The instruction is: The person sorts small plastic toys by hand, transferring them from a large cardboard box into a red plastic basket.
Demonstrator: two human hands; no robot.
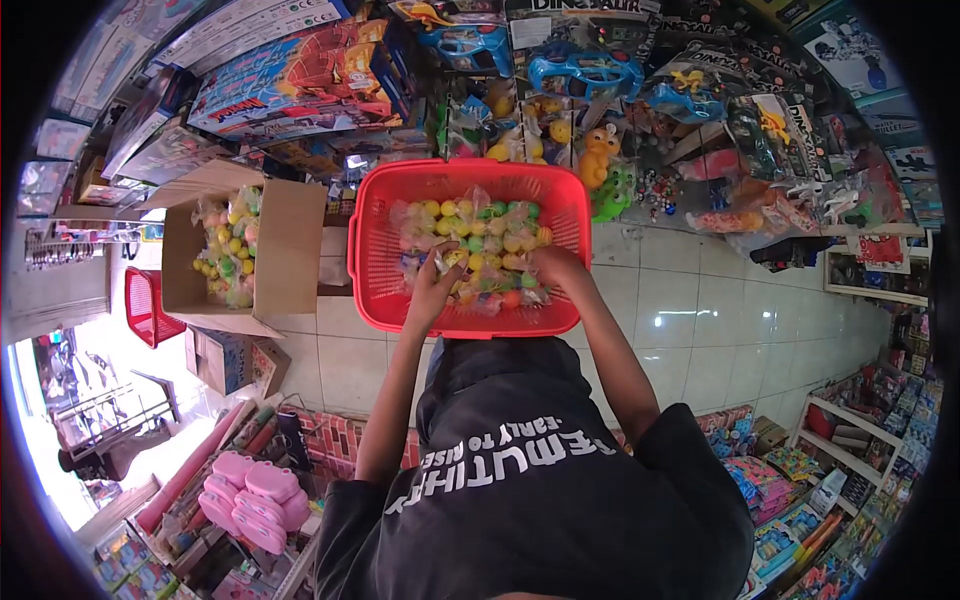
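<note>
A red plastic basket [468, 172] stands in front of me, holding many clear plastic bags of small colourful balls [490, 225], mostly yellow, green and orange. Inside it, at the left part of the pile, my left hand [440, 275] has its fingers closed round a clear-wrapped yellow ball [456, 259]. My right hand [556, 266] reaches in over the right side, fingers curled at the edge of the bags. What its fingertips grip, if anything, is hidden.
An open cardboard box [290, 250] with more bagged balls is left of the basket, near a smaller red basket [150, 308]. Toy boxes [300, 85] and packaged blue toy cars [585, 75] line the far side. Pale floor tiles [680, 310] extend right; pink cases [255, 500] hang lower left.
</note>
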